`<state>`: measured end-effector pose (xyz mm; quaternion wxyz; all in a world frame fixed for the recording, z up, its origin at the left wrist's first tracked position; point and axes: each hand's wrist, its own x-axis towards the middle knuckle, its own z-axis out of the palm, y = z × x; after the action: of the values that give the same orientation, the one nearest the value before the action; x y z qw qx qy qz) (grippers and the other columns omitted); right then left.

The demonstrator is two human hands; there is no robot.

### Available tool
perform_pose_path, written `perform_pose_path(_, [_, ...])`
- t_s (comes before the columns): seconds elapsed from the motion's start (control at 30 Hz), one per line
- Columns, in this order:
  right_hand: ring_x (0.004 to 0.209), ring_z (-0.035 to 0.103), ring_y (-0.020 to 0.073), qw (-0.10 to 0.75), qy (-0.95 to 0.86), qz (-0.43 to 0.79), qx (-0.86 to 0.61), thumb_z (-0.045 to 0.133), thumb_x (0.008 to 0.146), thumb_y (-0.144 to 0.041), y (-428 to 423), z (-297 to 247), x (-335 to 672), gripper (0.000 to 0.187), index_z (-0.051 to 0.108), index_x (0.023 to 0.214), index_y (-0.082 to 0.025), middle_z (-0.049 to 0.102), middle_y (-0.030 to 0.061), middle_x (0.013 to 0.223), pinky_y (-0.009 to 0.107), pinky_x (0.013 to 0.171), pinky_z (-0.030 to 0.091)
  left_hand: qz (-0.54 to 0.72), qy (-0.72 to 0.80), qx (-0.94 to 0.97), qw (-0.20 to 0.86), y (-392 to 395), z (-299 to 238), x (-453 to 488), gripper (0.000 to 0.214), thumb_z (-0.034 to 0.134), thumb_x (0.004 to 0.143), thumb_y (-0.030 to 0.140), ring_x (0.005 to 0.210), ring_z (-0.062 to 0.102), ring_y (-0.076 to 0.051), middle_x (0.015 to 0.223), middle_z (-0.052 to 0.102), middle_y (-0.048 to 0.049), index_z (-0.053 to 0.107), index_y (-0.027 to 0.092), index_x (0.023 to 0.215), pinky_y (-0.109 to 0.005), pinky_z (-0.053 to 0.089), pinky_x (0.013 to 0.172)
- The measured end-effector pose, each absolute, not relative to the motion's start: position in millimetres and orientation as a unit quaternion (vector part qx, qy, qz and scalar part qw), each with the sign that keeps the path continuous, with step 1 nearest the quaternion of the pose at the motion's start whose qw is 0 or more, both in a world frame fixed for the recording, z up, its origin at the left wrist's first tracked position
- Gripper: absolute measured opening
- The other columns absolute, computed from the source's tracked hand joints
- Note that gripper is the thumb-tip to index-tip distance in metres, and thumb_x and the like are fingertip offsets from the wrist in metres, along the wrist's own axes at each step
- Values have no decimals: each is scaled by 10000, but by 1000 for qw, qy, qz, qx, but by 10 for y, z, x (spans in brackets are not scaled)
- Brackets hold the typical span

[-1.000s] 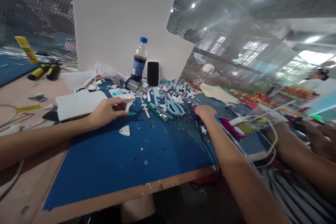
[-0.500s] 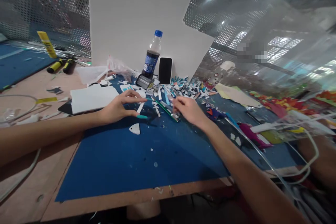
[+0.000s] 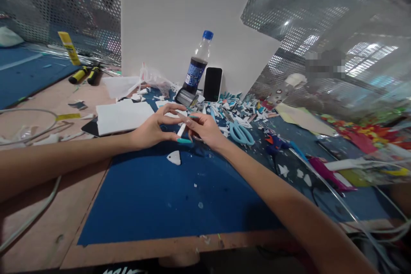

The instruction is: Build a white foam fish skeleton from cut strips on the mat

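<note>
My left hand (image 3: pixel 150 129) reaches in over the blue mat (image 3: pixel 144 205), thumb and index finger held apart. A long teal tip at its thumb looks like a painted nail. My right hand (image 3: pixel 205 130) meets its fingertips, thumb and fingers pinched together; whatever is between them is hidden. A white strip (image 3: pixel 181 130) shows on the mat behind the gap of my left hand. Just below the hands lies a small white rounded triangular piece (image 3: pixel 174 158) with a dark dot. Light-blue scissors (image 3: pixel 240 132) rest to the right of my right hand.
White scraps (image 3: pixel 250 109) pile up at the back beside a cola bottle (image 3: pixel 195 68), a tipped grey spool (image 3: pixel 186 97) and a phone (image 3: pixel 212 84). White sheets (image 3: pixel 123 117) lie left. Further off are pliers (image 3: pixel 85 73) and a yellow tube (image 3: pixel 68 47).
My right hand has moved left from beside the scrap pile to my left hand's fingertips. The scissors have come into sight, and the green stick is now hidden. The view has shifted slightly.
</note>
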<state>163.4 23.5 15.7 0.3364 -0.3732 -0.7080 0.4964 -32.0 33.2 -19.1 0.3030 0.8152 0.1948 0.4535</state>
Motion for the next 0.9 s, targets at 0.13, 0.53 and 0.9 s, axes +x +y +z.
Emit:
perform_pose_path(0.13, [329, 345, 43, 340, -694, 522, -362, 623, 748, -602, 224, 179, 1600, 425, 527, 743, -188, 521, -72, 432, 206, 347, 222, 427, 206, 827, 303, 309, -157, -321, 414, 666, 769, 472, 1256, 423, -269, 1360, 440, -78, 646, 319, 1153, -520, 342, 1096])
perform_pose_path(0.53, [371, 402, 55, 319, -723, 449, -417, 577, 809, -582, 125, 175, 1868, 430, 422, 663, -208, 498, -73, 470, 217, 420, 303, 403, 271, 839, 246, 189, -150, -320, 705, 666, 720, 596, 1093, 493, -250, 1207, 410, -132, 375, 196, 1223, -442, 487, 939])
perform_pose_path(0.9, [439, 393, 88, 256, -819, 294, -421, 439, 917, -529, -20, 76, 1957, 425, 354, 641, -217, 381, -70, 490, 251, 503, 292, 241, 392, 874, 154, -280, -186, -370, 686, 616, 701, 673, 988, 564, -289, 1080, 475, -121, 326, 193, 1096, -454, 536, 796])
